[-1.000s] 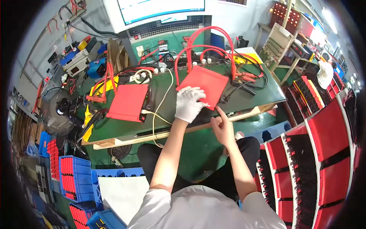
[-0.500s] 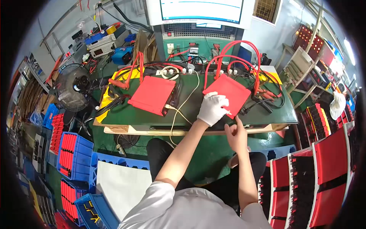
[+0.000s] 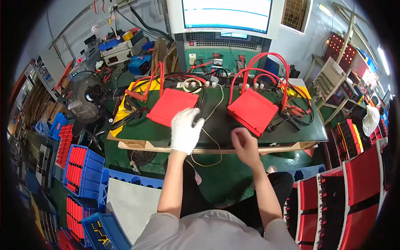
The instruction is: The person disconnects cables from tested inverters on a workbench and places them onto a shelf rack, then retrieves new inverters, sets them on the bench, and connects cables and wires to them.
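My left hand (image 3: pixel 185 131), in a white glove, is over the near right corner of the left red box (image 3: pixel 171 105). Its thumb stands apart from the fingers and nothing shows in it; whether it touches the box I cannot tell. My bare right hand (image 3: pixel 246 150) hovers by the table's front edge, just left of and below the right red box (image 3: pixel 254 109). Its fingers are loosely bent, with no object visible in them. A thin pale cable (image 3: pixel 215 109) runs between the boxes and loops over the front edge.
Thick red cables (image 3: pixel 266 56) and a power strip line the back of the green table (image 3: pixel 146 135), below a monitor (image 3: pixel 227 14). A fan (image 3: pixel 85 98) stands left. Blue crates (image 3: pixel 89 175) hold red parts. Racks of red panels (image 3: pixel 362 175) stand right, where another person (image 3: pixel 371 118) is visible.
My left hand has left the right red box and moved left to the left box. My right hand has drawn off the right box's near corner, slightly left. The view has shifted a little.
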A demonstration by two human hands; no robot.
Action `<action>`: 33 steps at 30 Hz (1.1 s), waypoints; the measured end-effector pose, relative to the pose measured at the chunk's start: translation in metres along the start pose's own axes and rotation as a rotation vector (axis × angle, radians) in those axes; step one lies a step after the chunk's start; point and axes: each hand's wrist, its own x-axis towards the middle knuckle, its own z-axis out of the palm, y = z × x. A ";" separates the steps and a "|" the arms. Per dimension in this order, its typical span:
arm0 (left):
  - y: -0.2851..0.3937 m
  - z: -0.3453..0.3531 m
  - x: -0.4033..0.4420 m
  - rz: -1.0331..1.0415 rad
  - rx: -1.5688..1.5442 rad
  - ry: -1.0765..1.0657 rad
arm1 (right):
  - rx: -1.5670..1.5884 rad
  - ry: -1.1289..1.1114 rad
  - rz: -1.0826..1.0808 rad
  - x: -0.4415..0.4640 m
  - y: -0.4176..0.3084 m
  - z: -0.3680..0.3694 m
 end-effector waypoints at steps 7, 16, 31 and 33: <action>-0.037 0.001 -0.035 -0.069 0.311 -0.040 | -0.236 -0.128 -0.268 0.059 0.009 0.078; -0.038 0.005 -0.035 -0.066 0.278 0.008 | -0.425 -0.293 -0.176 0.070 0.005 0.102; -0.017 0.010 -0.027 -0.071 0.083 0.148 | -0.282 -0.141 0.052 0.005 -0.026 -0.044; 0.003 0.017 -0.023 0.018 -0.025 0.234 | -0.257 -0.051 0.102 -0.010 -0.011 -0.068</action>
